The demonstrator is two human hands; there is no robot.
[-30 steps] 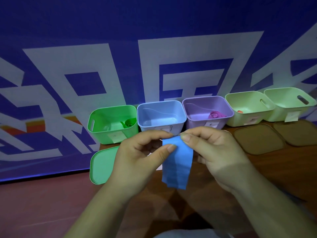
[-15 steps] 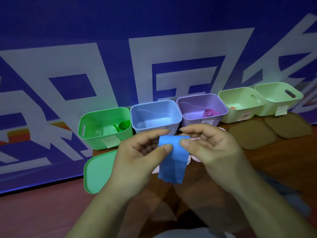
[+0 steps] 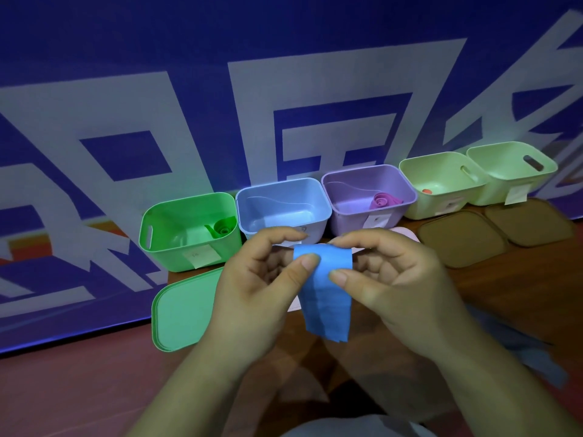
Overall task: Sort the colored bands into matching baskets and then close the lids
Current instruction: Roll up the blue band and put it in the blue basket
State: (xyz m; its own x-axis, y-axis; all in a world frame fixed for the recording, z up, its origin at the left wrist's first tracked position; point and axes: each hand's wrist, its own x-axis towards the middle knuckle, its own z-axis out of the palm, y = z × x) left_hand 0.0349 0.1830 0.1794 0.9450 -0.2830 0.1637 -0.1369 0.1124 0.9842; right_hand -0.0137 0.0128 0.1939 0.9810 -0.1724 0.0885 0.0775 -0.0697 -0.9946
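Both hands (image 3: 252, 288) pinching blue band (image 3: 328, 298)

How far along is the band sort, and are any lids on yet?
Done: a rolled green band sits in the green basket and a purple band in the purple basket. In hand: left hand and right hand pinch the blue band; the blue basket looks empty. Left: drop it in, then close every basket; all stand open, the green lid and brown lids on the table.
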